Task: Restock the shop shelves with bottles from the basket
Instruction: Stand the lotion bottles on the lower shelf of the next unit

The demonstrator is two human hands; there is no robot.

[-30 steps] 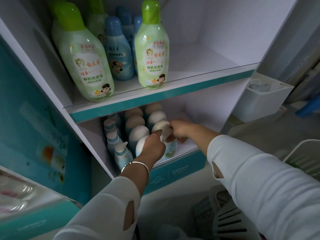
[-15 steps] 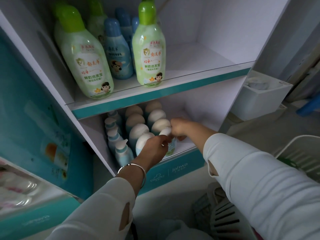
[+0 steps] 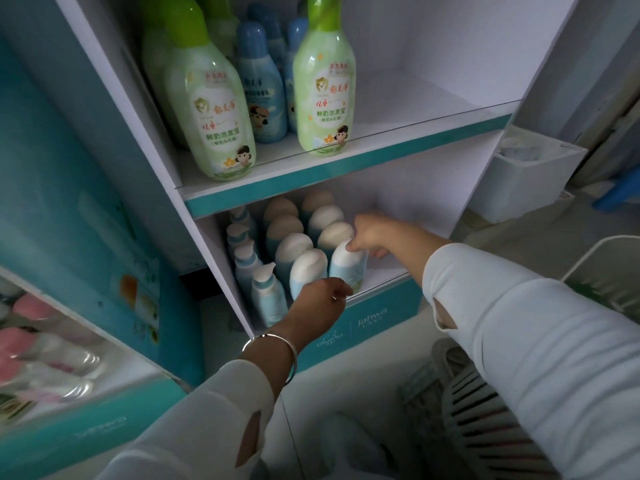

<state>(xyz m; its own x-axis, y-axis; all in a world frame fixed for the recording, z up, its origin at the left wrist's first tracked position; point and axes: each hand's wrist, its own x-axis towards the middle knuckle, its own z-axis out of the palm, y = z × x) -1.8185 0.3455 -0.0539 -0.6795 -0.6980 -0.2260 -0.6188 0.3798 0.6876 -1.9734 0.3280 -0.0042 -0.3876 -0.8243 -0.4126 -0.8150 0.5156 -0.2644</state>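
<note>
Two hands work at the lower shelf point(image 3: 388, 271). Your right hand point(image 3: 369, 237) grips the cap of the front bottle point(image 3: 348, 265), upright at 3 o'clock of its neighbour point(image 3: 308, 271). Your left hand point(image 3: 320, 296) has dropped to 6 o'clock of that neighbour, fingers curled; whether it holds anything, I cannot tell. Half a second ago it covered the bottle's top. Placement looks nearly finished; next comes the basket point(image 3: 485, 420).

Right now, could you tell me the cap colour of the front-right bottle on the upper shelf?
Green cap, seen in the head view.
</note>
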